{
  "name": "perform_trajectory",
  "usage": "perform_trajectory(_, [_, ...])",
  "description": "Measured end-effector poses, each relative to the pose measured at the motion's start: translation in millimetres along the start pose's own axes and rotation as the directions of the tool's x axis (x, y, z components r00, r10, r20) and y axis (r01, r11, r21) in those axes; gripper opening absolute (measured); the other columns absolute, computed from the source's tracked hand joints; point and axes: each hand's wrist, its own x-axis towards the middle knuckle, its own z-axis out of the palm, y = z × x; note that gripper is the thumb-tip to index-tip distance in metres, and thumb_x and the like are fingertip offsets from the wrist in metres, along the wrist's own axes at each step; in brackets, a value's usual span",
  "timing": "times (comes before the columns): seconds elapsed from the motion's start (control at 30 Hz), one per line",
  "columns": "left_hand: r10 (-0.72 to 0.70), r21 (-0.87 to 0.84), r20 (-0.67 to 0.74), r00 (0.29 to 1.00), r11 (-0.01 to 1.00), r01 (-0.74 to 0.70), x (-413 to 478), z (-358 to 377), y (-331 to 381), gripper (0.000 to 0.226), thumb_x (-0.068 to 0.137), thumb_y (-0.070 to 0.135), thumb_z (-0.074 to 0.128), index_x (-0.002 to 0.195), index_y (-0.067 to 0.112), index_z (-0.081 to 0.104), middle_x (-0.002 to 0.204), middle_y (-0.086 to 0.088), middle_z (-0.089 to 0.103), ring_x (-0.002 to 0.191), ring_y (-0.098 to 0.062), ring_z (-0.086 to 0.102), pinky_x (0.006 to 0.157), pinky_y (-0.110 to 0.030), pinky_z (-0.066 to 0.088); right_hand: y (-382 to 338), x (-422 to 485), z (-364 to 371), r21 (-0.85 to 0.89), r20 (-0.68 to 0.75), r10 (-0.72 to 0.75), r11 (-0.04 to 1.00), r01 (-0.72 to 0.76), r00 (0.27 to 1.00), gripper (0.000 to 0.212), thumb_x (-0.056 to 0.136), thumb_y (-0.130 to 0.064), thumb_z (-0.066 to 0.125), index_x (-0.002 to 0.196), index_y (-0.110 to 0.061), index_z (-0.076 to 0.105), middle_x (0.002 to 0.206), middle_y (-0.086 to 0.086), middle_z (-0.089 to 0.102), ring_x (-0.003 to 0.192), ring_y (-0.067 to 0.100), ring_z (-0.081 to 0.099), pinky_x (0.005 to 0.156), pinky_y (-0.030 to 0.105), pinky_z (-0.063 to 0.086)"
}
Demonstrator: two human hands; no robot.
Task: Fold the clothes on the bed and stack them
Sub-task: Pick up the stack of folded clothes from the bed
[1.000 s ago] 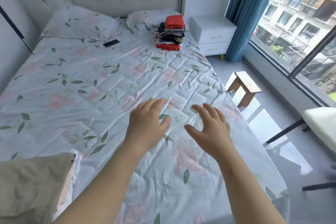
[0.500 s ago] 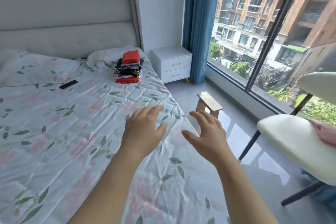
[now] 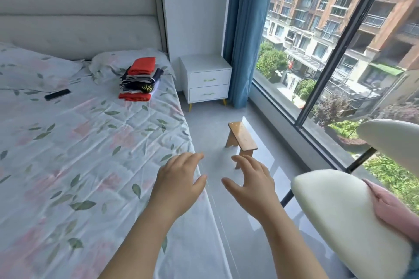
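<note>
A stack of folded clothes [image 3: 140, 79], red on top and bottom with dark and grey pieces between, sits at the far right of the bed [image 3: 74, 142] by a pillow. My left hand [image 3: 179, 181] hovers over the bed's right edge, fingers relaxed and holding nothing. My right hand [image 3: 251, 181] is held out over the floor beside the bed, fingers spread and empty. A pink garment [image 3: 392, 206] lies on the cream chair [image 3: 340, 215] at the right.
A black phone [image 3: 57, 94] lies on the sheet near the pillows. A white nightstand [image 3: 207, 79] stands by the blue curtain [image 3: 244, 29]. A small wooden stool [image 3: 242, 139] sits on the grey floor between bed and window.
The view has swung right from the bed toward the window and chair. Both hands moved with it, from over the sheet to the bed's right edge and the floor, still empty.
</note>
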Motion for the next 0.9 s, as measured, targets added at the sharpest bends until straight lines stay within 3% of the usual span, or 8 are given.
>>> perform_trajectory(0.17, [-0.014,0.024,-0.005,1.0,1.0,0.014,31.7,14.8,16.3,0.047,0.096,0.039,0.045,0.141,0.032,0.034,0.143,0.015,0.037,0.133,-0.01,0.031,0.104,-0.025,0.025,27.4,32.2,-5.5,0.03,0.032,-0.021,0.999,0.02,0.999,0.06,0.085,-0.052,0.05,0.14,-0.035,0.035,0.142,-0.009,0.039,0.135,0.014,0.025,0.111,0.036,0.023])
perform_trajectory(0.33, [-0.064,0.035,-0.034,0.997,0.997,0.066,85.4,46.8,43.8,0.045,0.096,0.037,0.045,0.139,0.031,0.036,0.14,0.014,0.04,0.13,-0.011,0.034,0.102,-0.023,0.026,68.6,89.0,-24.6,0.033,0.059,-0.059,0.998,0.058,0.996,0.057,0.088,-0.045,0.055,0.14,-0.035,0.034,0.15,-0.012,0.028,0.138,0.016,0.022,0.112,0.034,0.021])
perform_trajectory(0.63, [-0.278,0.007,-0.009,0.961,0.961,0.278,202.6,122.4,107.6,0.043,0.097,0.036,0.044,0.139,0.029,0.037,0.141,0.015,0.04,0.131,-0.012,0.032,0.099,-0.024,0.026,171.3,221.0,-78.6,-0.064,0.278,-0.14,0.984,0.164,0.95,0.054,0.088,-0.047,0.052,0.139,-0.035,0.037,0.147,-0.014,0.032,0.137,0.015,0.023,0.11,0.034,0.023])
perform_trajectory(0.9, [-0.446,0.038,0.016,0.895,0.895,0.445,268.0,145.9,85.8,0.043,0.095,0.036,0.047,0.137,0.029,0.041,0.138,0.012,0.045,0.129,-0.014,0.037,0.101,-0.027,0.029,179.6,323.8,-58.6,-0.032,0.423,-0.241,0.959,0.28,0.873,0.054,0.09,-0.044,0.053,0.14,-0.035,0.036,0.147,-0.015,0.031,0.139,0.015,0.02,0.11,0.033,0.021])
